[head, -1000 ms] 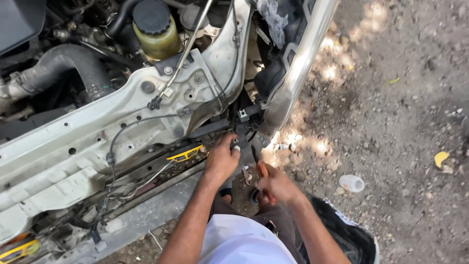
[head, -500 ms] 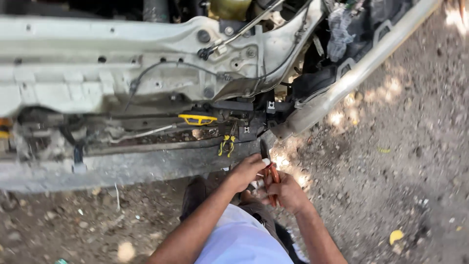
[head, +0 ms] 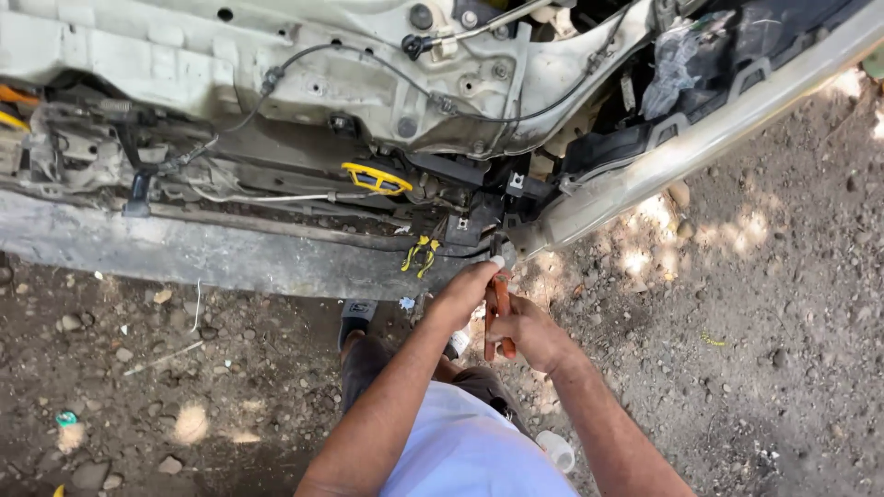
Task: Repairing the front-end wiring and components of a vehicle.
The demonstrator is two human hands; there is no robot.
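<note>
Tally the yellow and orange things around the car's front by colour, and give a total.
Yellow: 2, the clip under the white panel and the small connector pair hanging by the left hand.
Orange: 1, the tool handles gripped in the right hand.
Total: 3

- Above the left hand and right hand, access is blocked by a black bracket and the grey crossbeam.
- The silver bumper bar closes off the upper right, running diagonally.
- Black cables and a yellow clip cross the recess behind the beam; passage there is narrow.
- Yellow wire ends hang just left of the left hand.
- Dirt ground to the right is open, with small stones only.
- The orange-handled tool fills the gap between both hands.
</note>
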